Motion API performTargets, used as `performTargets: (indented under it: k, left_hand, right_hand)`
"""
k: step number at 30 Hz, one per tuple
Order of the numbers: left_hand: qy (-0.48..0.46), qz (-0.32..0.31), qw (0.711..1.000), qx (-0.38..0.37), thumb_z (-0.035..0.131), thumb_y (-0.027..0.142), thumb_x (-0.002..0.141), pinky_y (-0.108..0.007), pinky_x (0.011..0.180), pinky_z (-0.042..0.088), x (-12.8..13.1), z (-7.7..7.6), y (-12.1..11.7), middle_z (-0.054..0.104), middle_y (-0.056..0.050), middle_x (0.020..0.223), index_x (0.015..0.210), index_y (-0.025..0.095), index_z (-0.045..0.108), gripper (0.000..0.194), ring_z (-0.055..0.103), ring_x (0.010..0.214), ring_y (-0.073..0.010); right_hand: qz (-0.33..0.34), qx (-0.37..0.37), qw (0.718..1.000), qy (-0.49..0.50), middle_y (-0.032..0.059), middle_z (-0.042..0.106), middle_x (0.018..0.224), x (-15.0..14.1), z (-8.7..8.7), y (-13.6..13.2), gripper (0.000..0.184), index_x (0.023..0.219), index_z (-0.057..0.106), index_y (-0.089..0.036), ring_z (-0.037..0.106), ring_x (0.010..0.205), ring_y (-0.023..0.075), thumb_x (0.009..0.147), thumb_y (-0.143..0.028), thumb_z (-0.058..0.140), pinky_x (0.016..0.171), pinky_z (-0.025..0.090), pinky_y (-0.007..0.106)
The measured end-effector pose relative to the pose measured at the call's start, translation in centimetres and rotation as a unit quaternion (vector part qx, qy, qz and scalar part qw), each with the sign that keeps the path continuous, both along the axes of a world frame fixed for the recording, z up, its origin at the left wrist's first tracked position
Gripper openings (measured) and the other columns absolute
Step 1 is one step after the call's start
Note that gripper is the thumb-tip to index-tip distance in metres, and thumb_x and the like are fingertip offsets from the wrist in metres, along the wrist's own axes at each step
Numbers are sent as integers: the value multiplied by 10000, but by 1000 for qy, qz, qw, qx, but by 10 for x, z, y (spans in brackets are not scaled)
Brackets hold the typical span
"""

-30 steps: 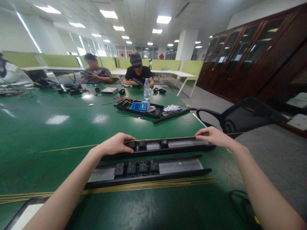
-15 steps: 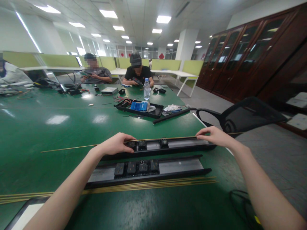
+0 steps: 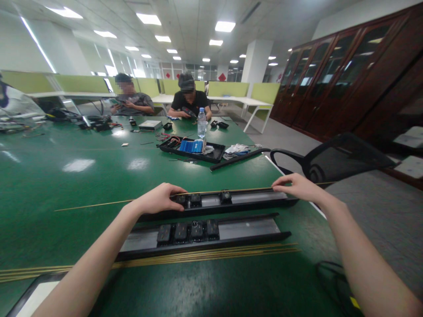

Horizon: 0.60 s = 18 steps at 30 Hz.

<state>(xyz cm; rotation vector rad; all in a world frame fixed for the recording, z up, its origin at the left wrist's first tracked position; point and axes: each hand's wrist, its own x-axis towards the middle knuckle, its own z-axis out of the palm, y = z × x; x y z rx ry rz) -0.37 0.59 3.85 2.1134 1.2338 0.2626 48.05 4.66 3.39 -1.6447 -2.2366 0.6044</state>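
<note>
My left hand (image 3: 159,197) is curled over the left part of the farther black metal channel (image 3: 261,203), thumb on the near side and fingers at its far edge. A thin brass rod (image 3: 95,205) runs along that far edge and passes under this hand. Near the channel's right end, my right hand (image 3: 294,186) pinches the rod between thumb and fingers. Small black socket modules (image 3: 195,200) sit inside the channel, one partly covered by my left fingers. Closer to me lies a second black channel (image 3: 247,230) with several black socket modules (image 3: 181,231) side by side.
Several brass rods (image 3: 211,255) lie in front of the nearer channel. A black cable (image 3: 333,281) is at lower right. Farther back are a black tray (image 3: 216,152), a water bottle (image 3: 201,123) and a black strip (image 3: 239,160). A chair (image 3: 343,158) stands right; people sit across the table.
My right hand has shifted very slightly to the right along the rod. My left hand and both channels stay in place.
</note>
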Motion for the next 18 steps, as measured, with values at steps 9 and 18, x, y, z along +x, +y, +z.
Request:
performTargets:
  k: [9, 18]
  left_hand:
    - [0, -2, 1000, 5, 687, 424, 705, -294, 907, 494, 0, 0, 0, 739, 9, 1126, 1213, 210, 676, 552, 665, 1007, -243]
    - [0, -1, 1000, 0, 680, 425, 694, -298, 909, 495, 1, 2, 0, 737, 5, 1133, 1207, 219, 678, 553, 664, 1005, -242]
  right_hand:
    - [-2, 0, 1000, -3, 36, 781, 918, -1, 0, 0, 346, 872, 781, -226, 699, 896, 289, 764, -526, 646, 832, 529, 353]
    - [-4, -1, 1000, -6, 31, 781, 921, 1, -2, 2, 344, 866, 782, -234, 697, 901, 291, 761, -534, 650, 843, 532, 362]
